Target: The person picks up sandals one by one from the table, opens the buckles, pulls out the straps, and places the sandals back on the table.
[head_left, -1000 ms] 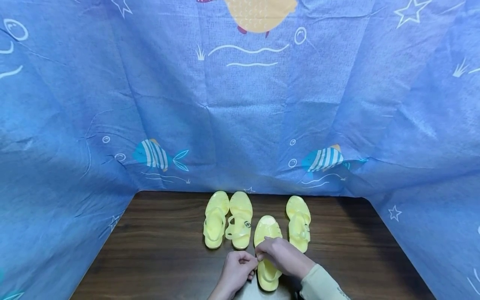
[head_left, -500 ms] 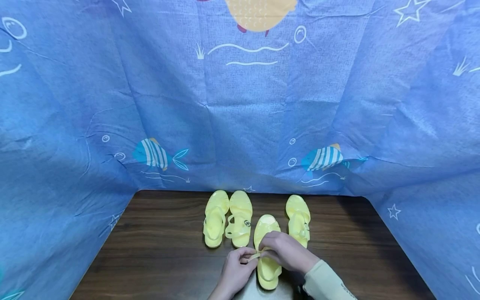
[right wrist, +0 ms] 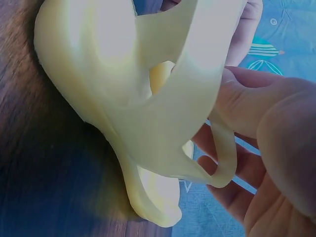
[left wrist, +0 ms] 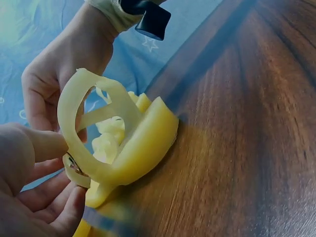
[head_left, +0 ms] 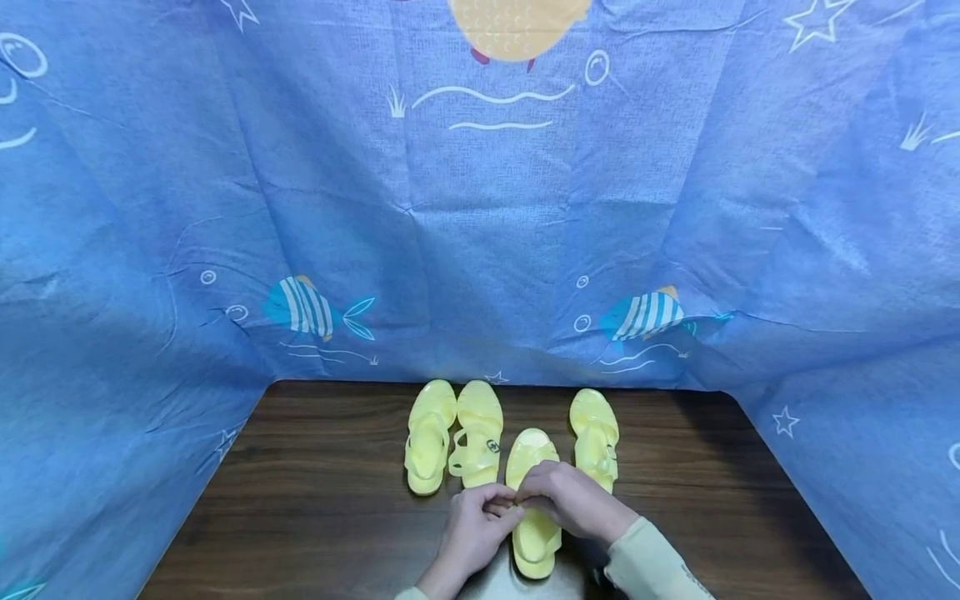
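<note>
A yellow jelly sandal lies on the wooden table with its toe pointing away, between both hands. My left hand is at its left side; in the left wrist view the thumb and fingers pinch the strap near a small metal buckle. From above, my right hand reaches over the sandal, and its fingertips meet the left ones at the strap. The right wrist view shows that thumb and fingers gripping the yellow strap, which bends into a loop. In the head view the fingers hide the buckle.
Two more yellow sandals stand side by side at the back: one at left, one beside it. Another yellow sandal stands to the right, partly behind my right hand. A blue curtain with fish prints surrounds the dark table.
Half a second ago a strip of strap showed between the hands; now the fingertips cover it. My left hand has moved slightly up and my right hand has risen a little since one second ago.
</note>
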Motion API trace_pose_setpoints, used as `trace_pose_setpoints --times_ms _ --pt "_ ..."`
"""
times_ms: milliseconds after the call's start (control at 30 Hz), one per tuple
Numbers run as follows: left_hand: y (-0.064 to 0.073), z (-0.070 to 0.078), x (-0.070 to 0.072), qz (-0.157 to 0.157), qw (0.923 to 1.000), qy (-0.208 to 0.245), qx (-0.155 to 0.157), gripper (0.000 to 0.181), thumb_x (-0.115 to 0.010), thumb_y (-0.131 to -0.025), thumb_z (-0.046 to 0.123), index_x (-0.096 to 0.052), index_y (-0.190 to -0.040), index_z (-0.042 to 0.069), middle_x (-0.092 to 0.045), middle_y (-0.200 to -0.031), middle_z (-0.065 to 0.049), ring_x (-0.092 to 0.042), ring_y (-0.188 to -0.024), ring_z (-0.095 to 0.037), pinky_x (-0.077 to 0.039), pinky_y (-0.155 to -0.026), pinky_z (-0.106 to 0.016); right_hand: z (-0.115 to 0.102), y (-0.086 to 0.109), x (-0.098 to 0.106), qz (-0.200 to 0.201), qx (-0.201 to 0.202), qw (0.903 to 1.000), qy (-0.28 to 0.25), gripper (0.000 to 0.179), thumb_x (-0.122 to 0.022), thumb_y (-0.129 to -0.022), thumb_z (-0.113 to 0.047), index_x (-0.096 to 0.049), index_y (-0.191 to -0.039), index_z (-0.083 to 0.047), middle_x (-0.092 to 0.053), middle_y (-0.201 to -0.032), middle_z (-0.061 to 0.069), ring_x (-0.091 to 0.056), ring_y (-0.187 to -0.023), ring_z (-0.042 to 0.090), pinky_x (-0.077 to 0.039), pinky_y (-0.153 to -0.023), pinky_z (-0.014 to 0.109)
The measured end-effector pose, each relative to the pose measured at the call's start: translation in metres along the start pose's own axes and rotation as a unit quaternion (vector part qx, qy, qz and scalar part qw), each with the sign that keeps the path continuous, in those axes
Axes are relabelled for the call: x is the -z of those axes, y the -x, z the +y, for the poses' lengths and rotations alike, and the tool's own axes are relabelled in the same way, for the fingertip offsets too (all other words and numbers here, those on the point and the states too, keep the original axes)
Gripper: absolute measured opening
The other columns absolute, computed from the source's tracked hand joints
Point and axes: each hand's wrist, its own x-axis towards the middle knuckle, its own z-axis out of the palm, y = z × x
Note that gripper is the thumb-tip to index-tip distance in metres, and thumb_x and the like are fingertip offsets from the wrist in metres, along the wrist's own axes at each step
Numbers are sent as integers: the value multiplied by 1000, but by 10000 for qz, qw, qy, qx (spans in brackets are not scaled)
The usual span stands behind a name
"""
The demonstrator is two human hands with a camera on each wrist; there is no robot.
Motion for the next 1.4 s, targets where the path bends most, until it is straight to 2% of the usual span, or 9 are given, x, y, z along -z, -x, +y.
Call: trace_pose_setpoints --times_ms 167,333,467,600,700,933,1133,1267,1400 --pt "2 -1 1 59 9993 -190 -317 15 -82 -89 15 -83 -103 11 -77 -85 6 -67 -74 3 -57 -67 -18 1 -1 -2 93 137 9998 -72 18 -79 -91 -3 -80 -99 -18 -74 -94 -11 -67 -90 1 -55 -83 19" --pt "7 -4 1 358 9961 -466 -656 13 -81 -89 13 -85 -102 13 -77 -90 3 -67 -78 2 -58 -70 -19 1 -1 -3 136 152 9997 -97 21 -79 -89 1 -79 -97 -18 -73 -94 -11 -67 -90 0 -55 -83 18" --pt "8 -6 0 507 9964 -376 -573 9 -83 -87 14 -85 -96 14 -78 -90 3 -68 -78 1 -57 -70 -19 1 -1 -3 39 39 9999 -103 21 -79 -89 0 -79 -96 -20 -74 -94 -12 -67 -89 -1 -55 -83 18" --pt "8 -8 0 539 9977 -122 -400 6 -85 -86 14 -85 -91 14 -79 -85 4 -70 -74 1 -58 -68 -17 -1 0 -2 -107 -191 9998 -41 21 -77 -90 1 -79 -96 -19 -74 -95 -12 -67 -90 1 -56 -82 21" --pt "8 -8 0 560 9976 -39 -398 5 -86 -85 13 -84 -89 14 -79 -83 3 -70 -73 0 -58 -68 -17 -2 0 -1 -155 -308 9994 18 22 -76 -90 3 -77 -94 -18 -73 -94 -11 -66 -91 2 -57 -81 22" --pt "9 -9 0 635 9961 -137 -592 6 -88 -84 14 -84 -89 16 -77 -85 5 -68 -76 0 -58 -69 -18 0 0 0 84 -37 9999 127 28 -77 -86 9 -71 -89 -18 -68 -88 -13 -62 -86 0 -54 -78 18" --pt "9 -9 -1 610 9965 -78 -571 6 -87 -86 15 -85 -91 14 -76 -86 5 -68 -77 0 -58 -69 -19 3 3 4 391 33 9989 269 30 -77 -82 14 -70 -87 -14 -65 -84 -11 -61 -82 2 -53 -75 20" --pt "10 -9 -2 605 9969 13 -506 6 -87 -86 14 -84 -91 14 -75 -85 5 -68 -77 0 -58 -70 -19 3 3 7 236 -40 9989 393 22 -77 -88 6 -74 -94 -15 -69 -91 -11 -64 -87 3 -56 -78 24" --pt "10 -10 -3 639 9963 71 -566 7 -87 -86 11 -84 -90 15 -74 -85 4 -67 -76 0 -59 -70 -19 1 -2 7 138 103 9991 382 19 -82 -89 -5 -77 -101 -18 -73 -98 -13 -68 -93 1 -58 -84 27"
